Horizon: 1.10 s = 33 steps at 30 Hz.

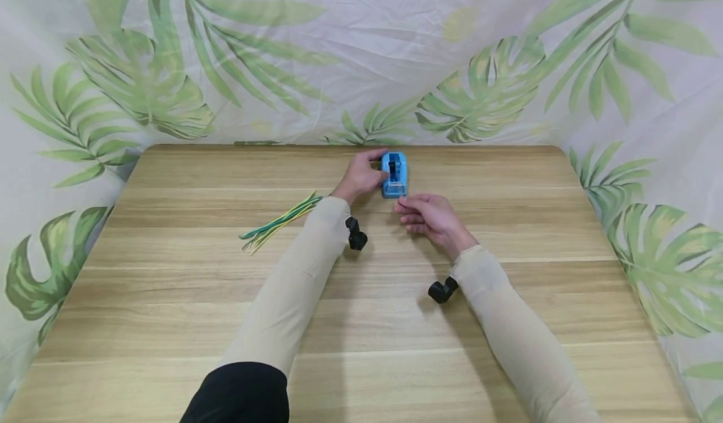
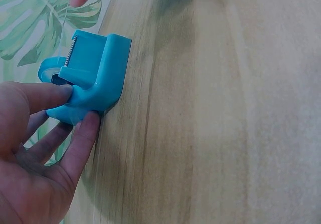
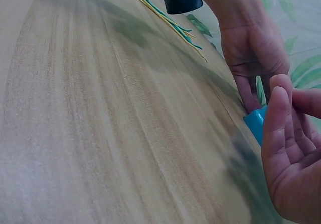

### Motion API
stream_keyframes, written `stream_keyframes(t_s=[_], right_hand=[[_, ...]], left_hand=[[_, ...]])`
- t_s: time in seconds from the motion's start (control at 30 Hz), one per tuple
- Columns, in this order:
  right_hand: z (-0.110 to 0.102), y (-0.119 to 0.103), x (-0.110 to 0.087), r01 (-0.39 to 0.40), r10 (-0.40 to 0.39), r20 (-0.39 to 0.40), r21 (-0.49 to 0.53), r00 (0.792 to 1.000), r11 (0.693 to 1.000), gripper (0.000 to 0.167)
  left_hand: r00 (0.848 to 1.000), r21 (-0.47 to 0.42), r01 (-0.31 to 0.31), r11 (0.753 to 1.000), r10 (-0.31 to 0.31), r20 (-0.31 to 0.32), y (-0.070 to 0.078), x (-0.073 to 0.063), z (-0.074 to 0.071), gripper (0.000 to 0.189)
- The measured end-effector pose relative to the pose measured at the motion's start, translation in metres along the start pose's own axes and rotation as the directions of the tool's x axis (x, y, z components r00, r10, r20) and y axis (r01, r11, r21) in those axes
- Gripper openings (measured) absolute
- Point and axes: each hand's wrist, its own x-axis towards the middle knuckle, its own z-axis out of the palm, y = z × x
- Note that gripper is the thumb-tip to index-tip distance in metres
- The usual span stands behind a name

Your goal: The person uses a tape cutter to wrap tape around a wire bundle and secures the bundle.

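Near the table's far edge stands a blue tape dispenser (image 1: 401, 175). My left hand (image 1: 360, 175) grips it from its left side, thumb and fingers on opposite sides of its body. The left wrist view shows its toothed cutting edge (image 2: 71, 50) and part of the tape roll (image 2: 51, 73). Just in front of the dispenser, a little to the right, is my right hand (image 1: 432, 216). Its thumb and forefinger tips meet in a pinch, apart from the dispenser's body. A faint clear strip of tape seems to run between them, hard to make out.
A loose bundle of green and yellow wires (image 1: 282, 221) lies on the wooden table (image 1: 384, 348), left of my left wrist. Behind the table hangs a leaf-patterned cloth (image 1: 373, 46). A small black camera sits on each wrist.
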Motion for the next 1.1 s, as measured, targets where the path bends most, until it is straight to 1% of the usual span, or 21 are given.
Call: stream_keyframes(t_s=[0.33,0.57,1.1], right_hand=[[0.0003,-0.0003,-0.0036,-0.02,0.02,0.0,0.001,1.0,1.0,0.041],[0.0001,0.0001,-0.0044,-0.022,0.022,0.004,0.008,1.0,1.0,0.041],[0.0,0.0054,-0.0065,-0.016,0.016,0.006,-0.01,1.0,1.0,0.042]], left_hand=[[1.0,0.02,-0.012,1.0,0.012,-0.003,0.0,0.0018,-0.0012,0.058],[1.0,0.01,0.01,1.0,-0.01,0.006,0.0001,0.0035,-0.0008,0.06],[1.0,-0.005,-0.011,1.0,0.011,-0.001,-0.0011,0.003,-0.0006,0.059]])
